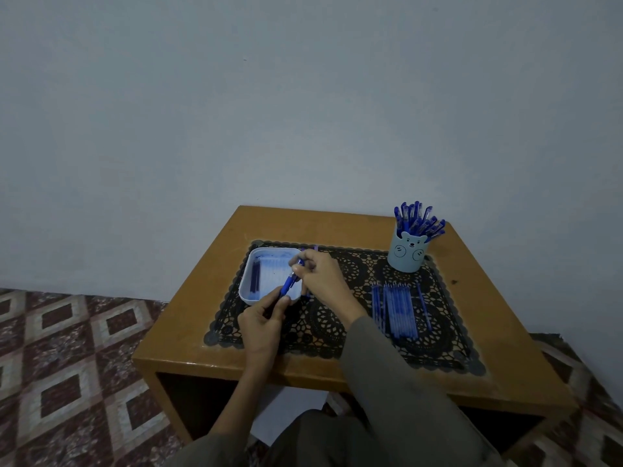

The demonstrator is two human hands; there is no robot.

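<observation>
Over tray (269,272), pen (289,283), L hand (261,320) grips bottom, R hand (320,274) seemingly pinches top

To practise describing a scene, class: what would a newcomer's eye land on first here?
First, the left hand and right hand gripping one blue pen above the white tray at the left end of the mat. Then the bear-faced cup crammed with blue pens at the far right of the table, with a row of blue refills on the mat in front of it.

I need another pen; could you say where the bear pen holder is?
In the head view, the bear pen holder stands far right on the table, behind the refills.
</observation>
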